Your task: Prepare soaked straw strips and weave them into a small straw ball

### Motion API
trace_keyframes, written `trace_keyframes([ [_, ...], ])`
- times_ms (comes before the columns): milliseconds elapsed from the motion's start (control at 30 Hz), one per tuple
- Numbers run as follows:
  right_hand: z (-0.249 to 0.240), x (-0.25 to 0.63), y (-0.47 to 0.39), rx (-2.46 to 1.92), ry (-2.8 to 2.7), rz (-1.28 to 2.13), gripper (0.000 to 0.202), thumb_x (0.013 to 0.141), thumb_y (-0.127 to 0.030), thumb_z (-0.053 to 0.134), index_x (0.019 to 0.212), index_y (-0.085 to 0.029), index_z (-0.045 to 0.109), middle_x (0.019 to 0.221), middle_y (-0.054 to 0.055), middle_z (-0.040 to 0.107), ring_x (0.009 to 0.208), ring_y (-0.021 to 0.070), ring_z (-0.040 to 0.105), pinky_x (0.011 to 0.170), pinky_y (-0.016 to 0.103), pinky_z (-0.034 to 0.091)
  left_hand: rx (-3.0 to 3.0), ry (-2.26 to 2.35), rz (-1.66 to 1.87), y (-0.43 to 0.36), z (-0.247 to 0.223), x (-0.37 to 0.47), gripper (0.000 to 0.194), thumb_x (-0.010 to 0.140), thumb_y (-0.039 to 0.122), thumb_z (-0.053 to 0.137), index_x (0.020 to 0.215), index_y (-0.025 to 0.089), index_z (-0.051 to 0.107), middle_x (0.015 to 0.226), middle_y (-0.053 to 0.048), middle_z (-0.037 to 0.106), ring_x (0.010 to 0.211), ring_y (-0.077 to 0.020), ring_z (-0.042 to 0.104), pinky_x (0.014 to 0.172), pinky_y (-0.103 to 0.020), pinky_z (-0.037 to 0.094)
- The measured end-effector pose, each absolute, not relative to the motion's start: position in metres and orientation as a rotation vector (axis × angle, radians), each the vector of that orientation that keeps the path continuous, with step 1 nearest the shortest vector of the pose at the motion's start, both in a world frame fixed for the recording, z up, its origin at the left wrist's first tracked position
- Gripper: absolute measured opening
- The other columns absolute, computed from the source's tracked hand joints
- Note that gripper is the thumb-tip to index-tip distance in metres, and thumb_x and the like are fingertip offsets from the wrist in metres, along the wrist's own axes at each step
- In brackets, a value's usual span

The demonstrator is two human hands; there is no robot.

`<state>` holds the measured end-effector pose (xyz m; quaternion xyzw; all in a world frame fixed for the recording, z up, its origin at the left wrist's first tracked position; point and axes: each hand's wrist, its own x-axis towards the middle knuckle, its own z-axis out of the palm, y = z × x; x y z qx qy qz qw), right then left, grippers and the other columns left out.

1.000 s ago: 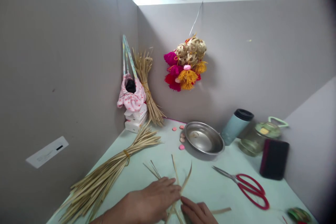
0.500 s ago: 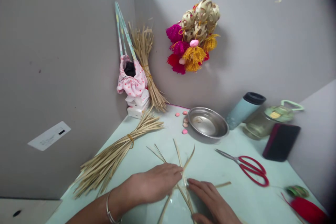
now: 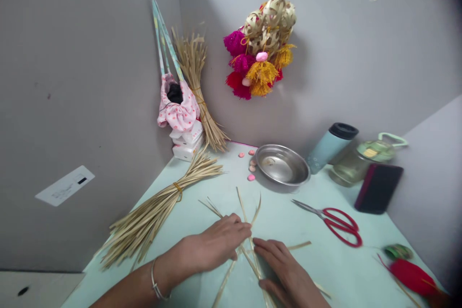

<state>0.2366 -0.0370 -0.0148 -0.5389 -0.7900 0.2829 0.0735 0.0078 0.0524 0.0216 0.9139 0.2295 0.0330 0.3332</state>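
Observation:
Several pale straw strips [image 3: 253,263] cross one another on the light green table, fanning out between and beyond my hands. My left hand [image 3: 223,242] lies over the crossing from the left, palm down, its fingers pressed together on the strips; what is beneath them is hidden. My right hand [image 3: 283,269] rests at the right side of the crossing, its fingertips on the strips and its thumb apart, lower down near the strips' near ends. A silver bangle [image 3: 155,279] circles my left wrist.
A tied straw bundle [image 3: 164,204] lies left. Behind are a metal bowl [image 3: 283,166], pink beads [image 3: 251,177], a blue tumbler [image 3: 332,147] and a green bottle [image 3: 355,163]. Red-handled scissors [image 3: 341,225], a phone [image 3: 378,188] and red yarn [image 3: 413,276] are right. Tasselled balls [image 3: 267,48] hang above.
The view has shifted slightly. My left hand's knuckles have risen, with the fingers more bent over the strips. My right hand stays beside the crossing with its fingertips slightly nearer my left hand.

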Motion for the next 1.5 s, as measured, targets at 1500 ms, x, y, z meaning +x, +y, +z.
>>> trace_keyframes([
  [1500,-0.039,0.211,-0.031,-1.391,-2.431,0.125,0.037,0.097,-0.015,0.05,0.133,-0.01,0.054,0.134,0.018,0.061,0.125,0.0284,0.057,0.104,0.047,0.051,2.201,0.832,0.162,-0.02,0.03,-0.077,0.077,0.082,0.004,0.056,0.149,0.039,0.037,0.161,0.002,0.031,0.151,-0.0216,0.018,0.123,-0.044,0.023],
])
